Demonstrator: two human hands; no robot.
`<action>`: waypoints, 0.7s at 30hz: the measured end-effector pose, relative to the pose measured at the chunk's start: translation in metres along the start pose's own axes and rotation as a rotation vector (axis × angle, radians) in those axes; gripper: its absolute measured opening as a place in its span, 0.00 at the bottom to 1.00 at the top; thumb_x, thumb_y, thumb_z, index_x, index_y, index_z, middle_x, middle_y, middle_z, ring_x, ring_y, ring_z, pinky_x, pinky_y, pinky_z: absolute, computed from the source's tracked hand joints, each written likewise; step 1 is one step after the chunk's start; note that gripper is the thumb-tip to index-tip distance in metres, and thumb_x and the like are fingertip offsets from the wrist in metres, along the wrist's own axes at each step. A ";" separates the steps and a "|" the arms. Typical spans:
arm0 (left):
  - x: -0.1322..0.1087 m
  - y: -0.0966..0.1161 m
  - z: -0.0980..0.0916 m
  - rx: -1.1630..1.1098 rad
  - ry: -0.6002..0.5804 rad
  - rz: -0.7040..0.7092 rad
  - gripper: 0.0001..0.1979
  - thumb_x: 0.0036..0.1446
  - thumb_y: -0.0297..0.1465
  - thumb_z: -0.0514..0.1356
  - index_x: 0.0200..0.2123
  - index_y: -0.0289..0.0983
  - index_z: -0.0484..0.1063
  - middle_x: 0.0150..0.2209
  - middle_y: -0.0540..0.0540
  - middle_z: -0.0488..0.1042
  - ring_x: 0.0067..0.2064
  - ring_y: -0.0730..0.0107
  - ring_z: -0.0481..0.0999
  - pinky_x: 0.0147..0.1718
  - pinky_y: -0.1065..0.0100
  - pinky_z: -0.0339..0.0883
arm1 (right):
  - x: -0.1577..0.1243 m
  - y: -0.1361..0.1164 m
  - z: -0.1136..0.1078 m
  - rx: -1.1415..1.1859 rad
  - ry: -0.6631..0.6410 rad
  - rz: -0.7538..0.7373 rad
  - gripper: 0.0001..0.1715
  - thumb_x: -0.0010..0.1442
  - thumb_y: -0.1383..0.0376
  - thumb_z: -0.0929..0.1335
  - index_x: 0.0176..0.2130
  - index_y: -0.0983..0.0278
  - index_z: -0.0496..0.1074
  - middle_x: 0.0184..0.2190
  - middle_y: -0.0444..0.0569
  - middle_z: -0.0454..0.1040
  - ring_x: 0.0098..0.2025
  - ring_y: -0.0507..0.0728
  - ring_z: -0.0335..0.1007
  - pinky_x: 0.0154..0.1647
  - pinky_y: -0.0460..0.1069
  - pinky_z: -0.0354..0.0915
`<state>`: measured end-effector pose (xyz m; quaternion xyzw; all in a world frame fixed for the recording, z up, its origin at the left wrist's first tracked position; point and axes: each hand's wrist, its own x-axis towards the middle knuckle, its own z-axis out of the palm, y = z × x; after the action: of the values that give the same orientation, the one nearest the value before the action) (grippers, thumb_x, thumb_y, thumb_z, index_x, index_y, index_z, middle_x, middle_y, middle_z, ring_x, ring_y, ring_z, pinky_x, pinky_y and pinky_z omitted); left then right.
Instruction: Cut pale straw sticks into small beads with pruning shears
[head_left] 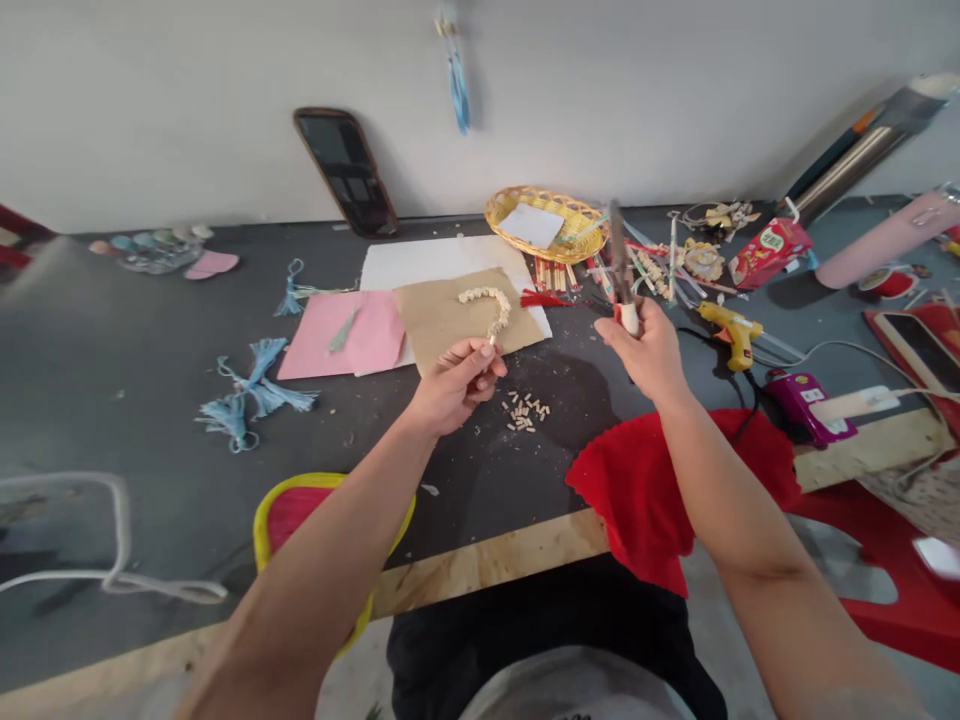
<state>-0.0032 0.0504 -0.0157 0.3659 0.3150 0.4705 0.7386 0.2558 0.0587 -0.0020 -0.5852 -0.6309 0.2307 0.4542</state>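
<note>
My left hand (466, 378) pinches the lower end of a hook-shaped strand of small beige pieces (496, 310). The strand curves up over a brown paper sheet (435, 308). Raised above the table to the right, my right hand (651, 345) is closed around a cutting tool (619, 262) with a long dark metal end and a red-and-white handle. Its exact kind is blurred. Below and between the hands, a loose pile of short beige tube pieces (525, 410) lies on the dark table.
Pink paper (341, 335), blue tassels (262, 385) and a phone (349, 170) are on the left. A wicker basket (547, 205) stands at the back. Right are a yellow glue gun (733, 335), purple power strip (814, 405), red cloth (630, 490), juice carton (770, 250) and bottles.
</note>
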 end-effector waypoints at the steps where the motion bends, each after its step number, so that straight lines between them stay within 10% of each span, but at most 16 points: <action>1: 0.000 0.000 0.000 -0.003 -0.003 -0.002 0.11 0.49 0.36 0.69 0.30 0.35 0.75 0.23 0.50 0.73 0.19 0.84 0.58 0.16 0.81 0.46 | -0.001 -0.001 0.000 0.137 -0.039 0.030 0.18 0.57 0.52 0.68 0.42 0.60 0.67 0.48 0.51 0.73 0.40 0.56 0.74 0.36 0.52 0.71; 5: 0.001 -0.001 -0.001 -0.015 -0.008 0.013 0.11 0.50 0.36 0.69 0.31 0.35 0.75 0.24 0.49 0.73 0.20 0.83 0.58 0.16 0.80 0.48 | -0.006 -0.006 0.003 0.279 -0.200 0.031 0.12 0.59 0.57 0.66 0.40 0.60 0.67 0.52 0.51 0.70 0.45 0.58 0.74 0.36 0.52 0.71; 13: 0.003 -0.003 -0.001 -0.018 0.060 0.053 0.11 0.50 0.36 0.69 0.30 0.35 0.73 0.23 0.50 0.74 0.20 0.83 0.59 0.18 0.79 0.50 | -0.020 -0.013 0.011 -0.619 -0.339 -0.422 0.13 0.61 0.70 0.61 0.45 0.63 0.68 0.68 0.57 0.50 0.62 0.68 0.57 0.56 0.65 0.60; 21: 0.003 -0.008 -0.002 0.086 0.051 0.102 0.14 0.49 0.39 0.68 0.28 0.36 0.71 0.24 0.50 0.73 0.20 0.83 0.59 0.18 0.77 0.50 | -0.029 -0.016 0.022 -0.768 -0.435 -0.470 0.13 0.59 0.70 0.63 0.45 0.65 0.68 0.68 0.58 0.50 0.58 0.68 0.61 0.51 0.63 0.62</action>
<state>0.0004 0.0515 -0.0240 0.4008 0.3344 0.5028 0.6890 0.2259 0.0329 -0.0076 -0.4905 -0.8652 -0.0101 0.1035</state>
